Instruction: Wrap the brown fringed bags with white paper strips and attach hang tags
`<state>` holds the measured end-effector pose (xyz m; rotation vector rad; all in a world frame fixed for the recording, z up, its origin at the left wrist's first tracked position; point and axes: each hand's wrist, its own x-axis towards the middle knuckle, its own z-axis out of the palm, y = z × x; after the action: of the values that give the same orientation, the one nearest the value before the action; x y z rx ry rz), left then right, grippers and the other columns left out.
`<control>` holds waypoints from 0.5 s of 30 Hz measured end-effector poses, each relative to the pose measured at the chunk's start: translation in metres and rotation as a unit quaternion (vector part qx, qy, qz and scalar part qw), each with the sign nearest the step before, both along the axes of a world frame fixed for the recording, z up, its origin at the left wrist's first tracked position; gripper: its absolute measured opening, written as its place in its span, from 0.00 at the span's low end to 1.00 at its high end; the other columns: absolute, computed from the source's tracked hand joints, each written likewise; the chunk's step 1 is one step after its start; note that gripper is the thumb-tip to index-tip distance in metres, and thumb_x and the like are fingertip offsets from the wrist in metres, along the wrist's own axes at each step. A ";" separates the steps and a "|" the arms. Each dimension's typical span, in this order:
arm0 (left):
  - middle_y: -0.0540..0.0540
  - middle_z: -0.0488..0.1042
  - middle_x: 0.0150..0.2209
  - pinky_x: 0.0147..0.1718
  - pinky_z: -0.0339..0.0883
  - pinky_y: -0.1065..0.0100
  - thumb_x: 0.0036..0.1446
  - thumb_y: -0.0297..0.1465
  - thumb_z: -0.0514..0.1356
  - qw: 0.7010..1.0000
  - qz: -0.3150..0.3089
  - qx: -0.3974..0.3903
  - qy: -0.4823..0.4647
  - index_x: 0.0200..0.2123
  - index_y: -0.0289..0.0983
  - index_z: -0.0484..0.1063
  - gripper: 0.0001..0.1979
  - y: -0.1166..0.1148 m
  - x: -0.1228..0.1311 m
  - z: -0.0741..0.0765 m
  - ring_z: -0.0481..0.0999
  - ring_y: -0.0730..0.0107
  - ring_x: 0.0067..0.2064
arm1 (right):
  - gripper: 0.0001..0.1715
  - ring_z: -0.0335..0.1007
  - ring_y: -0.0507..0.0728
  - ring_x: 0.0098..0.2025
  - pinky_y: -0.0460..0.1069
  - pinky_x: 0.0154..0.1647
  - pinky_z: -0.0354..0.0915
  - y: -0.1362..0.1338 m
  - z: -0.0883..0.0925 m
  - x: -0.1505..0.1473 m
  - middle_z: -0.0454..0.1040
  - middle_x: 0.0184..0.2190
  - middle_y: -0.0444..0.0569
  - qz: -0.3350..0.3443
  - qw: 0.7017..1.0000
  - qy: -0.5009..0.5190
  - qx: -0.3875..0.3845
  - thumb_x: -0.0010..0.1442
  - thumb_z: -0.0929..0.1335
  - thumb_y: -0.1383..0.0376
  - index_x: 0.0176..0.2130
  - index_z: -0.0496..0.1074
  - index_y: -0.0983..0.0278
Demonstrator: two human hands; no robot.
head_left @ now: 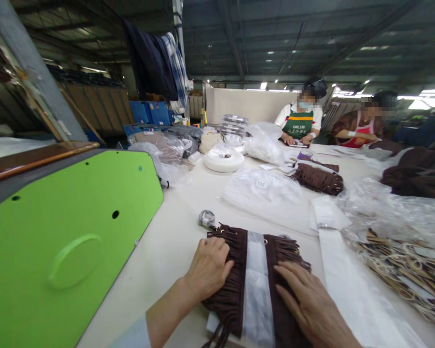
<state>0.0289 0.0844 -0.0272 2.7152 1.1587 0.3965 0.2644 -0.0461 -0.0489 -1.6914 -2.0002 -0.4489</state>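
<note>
On the table in front of me lies a dark brown fringed piece [281, 299], with tassels along its sides and metal eyelets near the top. A whitish translucent plastic strip [257, 290] runs down its middle. My left hand [207, 267] is on the left-hand fringe, its fingers curled in and the thumb pointing right; the fingertips are partly hidden. Flat on the right half rests my right hand [308, 299], fingers stretched out and a little apart. Just beyond the piece's upper left corner sits a small roll of clear tape [206, 218].
A bright green machine panel [94, 212] stands at left. Beyond the piece lie a clear plastic bag [264, 191], a white roll [224, 159] and another brown fringed bundle [319, 178]. Tan cords [409, 275] are heaped at right. Two people [299, 126] work across the table.
</note>
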 end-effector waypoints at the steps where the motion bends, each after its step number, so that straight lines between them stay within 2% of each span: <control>1: 0.42 0.71 0.40 0.43 0.56 0.57 0.57 0.31 0.55 1.000 0.026 -0.012 0.003 0.34 0.36 0.69 0.05 0.001 -0.001 -0.002 0.68 0.55 0.44 | 0.17 0.71 0.59 0.47 0.54 0.43 0.70 -0.001 -0.004 -0.003 0.74 0.45 0.49 0.012 1.000 -0.021 -0.001 0.63 0.60 0.59 0.48 0.69 0.60; 3: 0.41 0.72 0.33 0.39 0.57 0.57 0.59 0.34 0.52 0.994 0.099 -0.041 0.005 0.28 0.36 0.69 0.12 0.010 -0.010 -0.006 0.71 0.55 0.39 | 0.18 0.71 0.59 0.48 0.54 0.42 0.70 -0.007 -0.012 0.000 0.74 0.46 0.50 0.016 0.999 -0.035 0.016 0.63 0.60 0.59 0.48 0.69 0.61; 5: 0.40 0.73 0.31 0.35 0.59 0.61 0.62 0.38 0.47 0.982 0.178 -0.070 -0.008 0.24 0.36 0.68 0.18 0.026 -0.020 -0.009 0.72 0.56 0.36 | 0.17 0.71 0.59 0.46 0.53 0.42 0.70 -0.010 -0.014 0.007 0.74 0.45 0.52 -0.006 0.999 -0.007 0.051 0.63 0.60 0.59 0.46 0.70 0.63; 8: 0.41 0.74 0.32 0.33 0.60 0.66 0.62 0.38 0.47 0.953 0.277 -0.113 -0.045 0.29 0.36 0.67 0.16 0.054 -0.021 -0.008 0.74 0.61 0.35 | 0.15 0.71 0.58 0.44 0.53 0.43 0.69 0.003 -0.001 0.005 0.74 0.42 0.53 -0.020 0.995 0.061 0.080 0.62 0.61 0.58 0.44 0.70 0.63; 10: 0.42 0.75 0.33 0.34 0.62 0.67 0.62 0.39 0.49 0.932 0.326 -0.147 -0.063 0.35 0.34 0.67 0.15 0.071 -0.010 -0.007 0.75 0.64 0.35 | 0.14 0.70 0.58 0.45 0.53 0.44 0.68 0.029 0.014 -0.007 0.74 0.43 0.51 0.002 0.995 0.092 0.030 0.62 0.61 0.61 0.45 0.70 0.62; 12: 0.41 0.75 0.34 0.36 0.64 0.65 0.62 0.42 0.49 0.911 0.366 -0.177 -0.071 0.39 0.31 0.66 0.19 0.084 0.006 -0.005 0.75 0.64 0.36 | 0.14 0.68 0.58 0.47 0.55 0.46 0.65 0.063 0.029 -0.021 0.74 0.44 0.51 0.021 0.991 0.111 -0.065 0.62 0.61 0.64 0.46 0.69 0.62; 15: 0.36 0.74 0.39 0.38 0.64 0.65 0.59 0.44 0.52 0.892 0.399 -0.199 -0.073 0.43 0.30 0.64 0.21 0.096 0.023 -0.005 0.75 0.59 0.41 | 0.15 0.66 0.58 0.50 0.55 0.49 0.61 0.115 0.044 -0.041 0.72 0.47 0.51 0.016 0.968 0.116 -0.224 0.62 0.61 0.67 0.48 0.69 0.62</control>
<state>0.0514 0.1802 -0.0319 1.7326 2.0069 0.3850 0.2237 0.0686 -0.0045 -1.8614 -2.0505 0.2273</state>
